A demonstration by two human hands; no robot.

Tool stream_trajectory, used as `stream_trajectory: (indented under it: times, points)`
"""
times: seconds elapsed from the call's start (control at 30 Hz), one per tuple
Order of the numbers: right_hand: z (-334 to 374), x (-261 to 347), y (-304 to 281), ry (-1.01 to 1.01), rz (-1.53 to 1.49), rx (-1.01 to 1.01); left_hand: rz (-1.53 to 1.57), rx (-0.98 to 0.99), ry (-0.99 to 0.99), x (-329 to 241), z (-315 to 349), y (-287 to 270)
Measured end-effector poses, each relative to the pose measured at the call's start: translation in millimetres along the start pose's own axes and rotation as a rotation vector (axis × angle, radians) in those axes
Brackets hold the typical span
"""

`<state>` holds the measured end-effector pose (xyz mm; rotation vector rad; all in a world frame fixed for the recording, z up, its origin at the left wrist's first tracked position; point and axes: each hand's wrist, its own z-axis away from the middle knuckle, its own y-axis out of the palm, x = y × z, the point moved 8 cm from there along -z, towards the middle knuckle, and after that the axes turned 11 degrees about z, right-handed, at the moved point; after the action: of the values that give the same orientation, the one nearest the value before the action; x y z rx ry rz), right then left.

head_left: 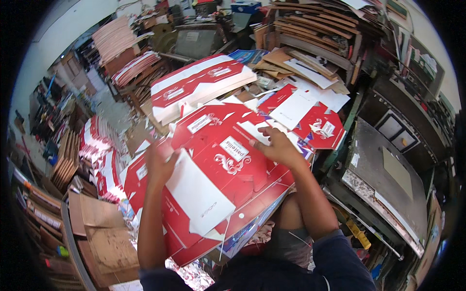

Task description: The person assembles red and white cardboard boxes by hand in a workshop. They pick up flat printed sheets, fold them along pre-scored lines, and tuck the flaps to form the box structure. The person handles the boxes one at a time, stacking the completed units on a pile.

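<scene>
A die-cut red and white carton sheet, printed with a white label panel and scrollwork, lies before me on a stack of similar sheets. My left hand rests at the sheet's left side, fingers stretched forward and slightly blurred, thumb apart. Beside that hand a plain white panel with a small dark mark runs toward me. My right hand is over the sheet's right part, fingers bent and spread, with nothing visible between them. Whether its fingertips touch the card, I cannot tell.
Behind lies a stack of red and white carton sheets. More cut sheets lie at the right, near a grey metal machine. Wooden boards are piled at the back. Brown cardboard stands at the lower left.
</scene>
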<state>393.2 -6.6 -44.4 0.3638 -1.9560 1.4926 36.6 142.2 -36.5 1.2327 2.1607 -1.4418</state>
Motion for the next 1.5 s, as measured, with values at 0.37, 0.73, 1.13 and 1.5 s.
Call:
stream_trajectory:
  times: [0.37, 0.73, 1.13, 1.5]
  points:
    - [-28, 6, 34, 0.025, 0.247, 0.078, 0.468, -0.038, -0.603, 31, 166, -78]
    - [-45, 18, 42, 0.079, -0.075, 0.112, 0.821, -0.201, -0.744, 57, 169, -86]
    - [8, 91, -76, -0.34, -0.704, -0.048, 0.826, -0.338, -0.064, -55, 90, -191]
    - [16, 77, -30, -0.204, -0.92, -0.009, 1.045, -0.333, -0.143, -6, 96, -150]
